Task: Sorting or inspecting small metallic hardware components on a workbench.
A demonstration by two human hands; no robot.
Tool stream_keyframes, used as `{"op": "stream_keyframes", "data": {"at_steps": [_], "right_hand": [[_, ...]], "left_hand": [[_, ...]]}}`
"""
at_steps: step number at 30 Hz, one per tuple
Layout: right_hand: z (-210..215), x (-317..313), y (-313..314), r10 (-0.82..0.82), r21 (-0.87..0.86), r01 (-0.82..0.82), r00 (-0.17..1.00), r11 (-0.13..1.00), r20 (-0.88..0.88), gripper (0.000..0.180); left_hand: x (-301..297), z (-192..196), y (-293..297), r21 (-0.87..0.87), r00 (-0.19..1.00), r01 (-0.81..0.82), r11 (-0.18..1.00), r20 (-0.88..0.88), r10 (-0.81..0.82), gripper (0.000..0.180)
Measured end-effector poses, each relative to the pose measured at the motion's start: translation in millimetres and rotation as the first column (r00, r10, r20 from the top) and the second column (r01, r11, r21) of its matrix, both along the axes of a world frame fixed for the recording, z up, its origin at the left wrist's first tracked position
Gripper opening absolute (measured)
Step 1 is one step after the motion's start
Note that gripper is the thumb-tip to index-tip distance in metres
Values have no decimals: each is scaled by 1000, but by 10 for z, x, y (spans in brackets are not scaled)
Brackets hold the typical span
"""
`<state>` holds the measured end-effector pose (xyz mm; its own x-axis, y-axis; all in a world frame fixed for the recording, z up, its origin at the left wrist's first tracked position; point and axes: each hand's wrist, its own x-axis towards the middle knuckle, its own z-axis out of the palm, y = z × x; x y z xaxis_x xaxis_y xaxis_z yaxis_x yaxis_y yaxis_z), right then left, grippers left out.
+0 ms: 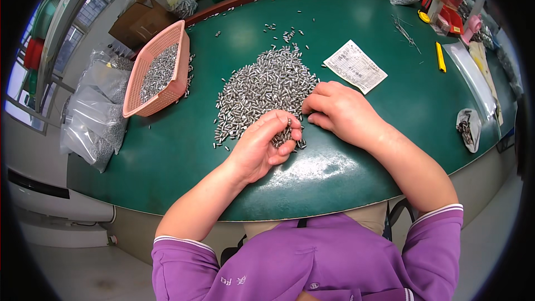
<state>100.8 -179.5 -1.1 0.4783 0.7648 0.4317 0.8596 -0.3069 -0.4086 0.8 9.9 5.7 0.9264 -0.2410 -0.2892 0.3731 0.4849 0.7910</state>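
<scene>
A broad heap of small silvery metal cylinders (262,86) lies on the green tabletop (356,175). At the near edge of this heap my left hand (262,144) is cupped, its fingers curled around several of the metal cylinders, which show between thumb and fingers. Just to its right, my right hand (340,110) rests against the heap's right side with the fingers bent and close together. Its fingertips touch the pieces there; whether it pinches one is hidden.
Left of the heap a pink plastic basket (149,106) holds more cylinders, beside filled clear bags (97,117). A handwritten paper slip (355,67) lies beyond my right hand. Farther right are a yellow cutter (441,57), thin wires (407,33) and a small white pouch (473,125).
</scene>
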Motion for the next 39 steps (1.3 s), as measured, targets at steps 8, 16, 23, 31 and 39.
{"op": "stream_keyframes", "data": {"at_steps": [8, 16, 23, 31, 39], "right_hand": [[-10, -3, 2, 0, -23, -1, 1000, 1000, -27, 13], [-10, -11, -9, -8, -36, 8, 1000, 999, -13, 11], [-11, -27, 2, -31, 67, 33, 999, 997, -25, 9], [4, -12, -10, 28, -72, -30, 999, 997, -27, 15], [-2, 8, -13, -84, 28, 85, 996, 996, -26, 16]], "left_hand": [[-3, 5, 8, -29, 1000, 1, 1000, -10, -1, 15], [1, 5, -10, -65, 1000, -19, 998, 11, 20, 12], [8, -15, -5, -61, 1000, -5, 998, 9, 5, 10], [9, -31, -3, -53, 1000, 4, 999, 20, -3, 12], [10, 7, 13, -76, 1000, -20, 997, -17, 18, 15]]}}
